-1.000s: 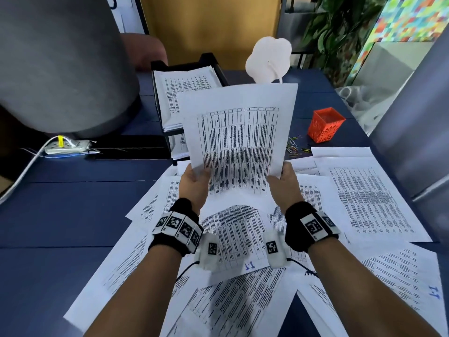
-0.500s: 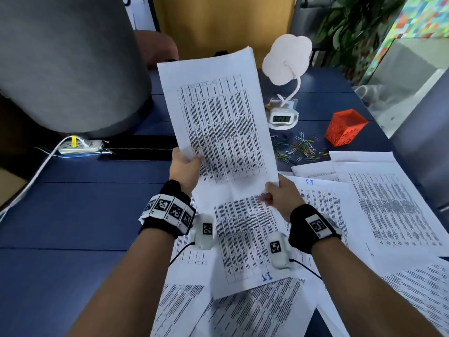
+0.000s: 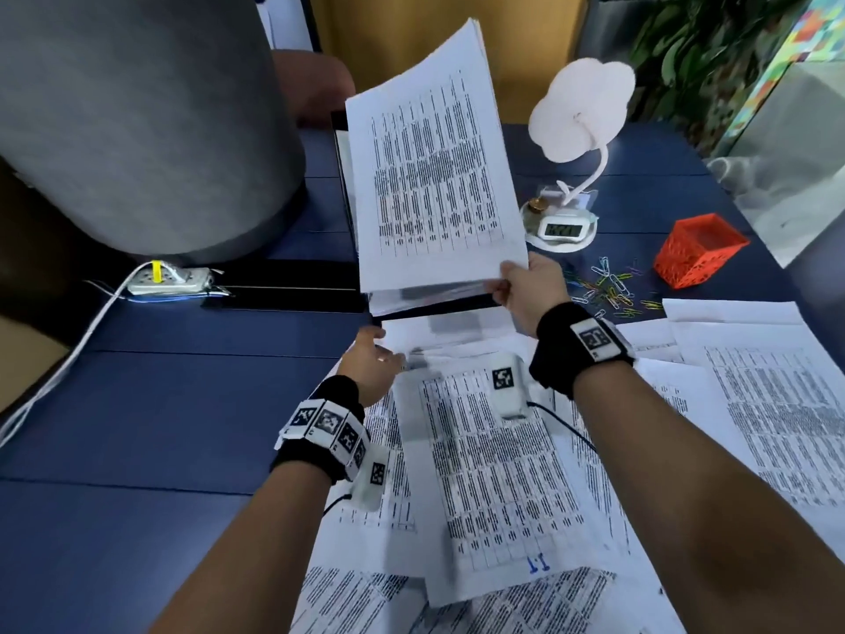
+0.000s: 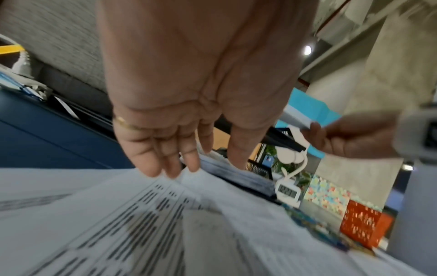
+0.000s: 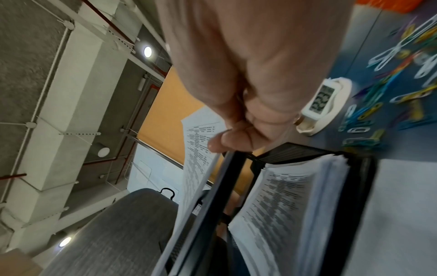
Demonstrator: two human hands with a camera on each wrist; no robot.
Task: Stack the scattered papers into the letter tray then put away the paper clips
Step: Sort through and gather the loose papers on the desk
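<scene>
My right hand (image 3: pixel 507 286) pinches the near right corner of a thin stack of printed sheets (image 3: pixel 434 167), which tilts up over the black letter tray (image 3: pixel 342 176). The right wrist view shows my thumb and fingers (image 5: pixel 227 142) on the sheets' edge (image 5: pixel 201 130) above the tray frame (image 5: pixel 236 186), with papers in the tier below. My left hand (image 3: pixel 372 359) is empty and hangs low, its straight fingers (image 4: pixel 165 158) at the far edge of the scattered papers (image 3: pixel 494 473). Coloured paper clips (image 3: pixel 608 286) lie loose right of the tray.
An orange mesh cup (image 3: pixel 697 249) stands right of the clips. A white clock with a cloud-shaped lamp (image 3: pixel 562 228) sits behind them. A large grey rounded object (image 3: pixel 137 121) fills the far left. A power strip (image 3: pixel 169 279) and its cable lie beside it on the blue table (image 3: pixel 160 404).
My left hand let go of the sheets and dropped to the scattered papers. My right hand alone carried the sheets forward and left, over the tray.
</scene>
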